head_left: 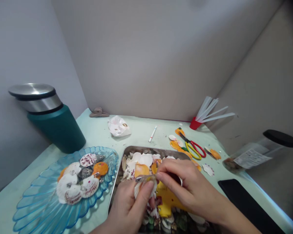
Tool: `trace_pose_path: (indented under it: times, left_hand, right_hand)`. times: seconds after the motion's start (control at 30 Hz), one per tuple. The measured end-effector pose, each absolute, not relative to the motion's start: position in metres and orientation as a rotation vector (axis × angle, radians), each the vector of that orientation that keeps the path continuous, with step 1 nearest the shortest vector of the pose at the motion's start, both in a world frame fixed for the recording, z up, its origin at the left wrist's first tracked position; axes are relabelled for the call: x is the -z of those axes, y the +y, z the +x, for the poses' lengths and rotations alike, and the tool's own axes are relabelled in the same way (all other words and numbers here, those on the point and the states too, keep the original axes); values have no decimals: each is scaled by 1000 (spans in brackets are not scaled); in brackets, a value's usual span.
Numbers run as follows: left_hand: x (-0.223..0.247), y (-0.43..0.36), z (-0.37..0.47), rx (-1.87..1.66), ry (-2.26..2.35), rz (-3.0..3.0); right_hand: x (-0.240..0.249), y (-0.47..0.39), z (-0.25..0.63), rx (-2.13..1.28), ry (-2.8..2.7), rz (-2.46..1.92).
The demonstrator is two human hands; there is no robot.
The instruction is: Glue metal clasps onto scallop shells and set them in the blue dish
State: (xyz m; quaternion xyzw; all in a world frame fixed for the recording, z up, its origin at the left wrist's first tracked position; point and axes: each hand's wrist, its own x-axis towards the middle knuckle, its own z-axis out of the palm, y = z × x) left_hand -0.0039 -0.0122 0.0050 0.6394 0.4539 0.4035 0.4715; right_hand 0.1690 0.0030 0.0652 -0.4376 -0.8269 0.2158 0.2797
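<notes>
My left hand (134,203) is closed around a pale seashell (145,187), held above the metal tray. My right hand (183,182) comes in from the right, thumb and forefinger pinched together at the shell's upper edge. Whatever sits between those fingertips is too small to make out. Below both hands, the metal tray (125,154) holds many white, orange and purple-marked shells (141,159). A yellow tool (164,198) lies in it, partly covered by my right hand, so its kind is unclear.
Left stands a scalloped blue plate (39,198) with shells, below a green bottle (56,126). Behind lie a crumpled wrapper (119,126), a white marker (152,134) and a hair claw (99,112). Right are scissors (192,148), a red cup (195,124) of sticks, a jar (251,157) and a black phone-like slab (249,204).
</notes>
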Motion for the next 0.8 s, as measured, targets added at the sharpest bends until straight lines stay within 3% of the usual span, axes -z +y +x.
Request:
trace_pose_path:
  times: [0.2,0.8]
  left_hand:
    - [-7,-15,-5,-1156,1053,1797]
    - [-12,-12,-9,-1173,890,1999]
  right_hand:
    - [-69,1,171,-541,-2236,-1110]
    - [-69,-6,170,-568,-2248,-1108]
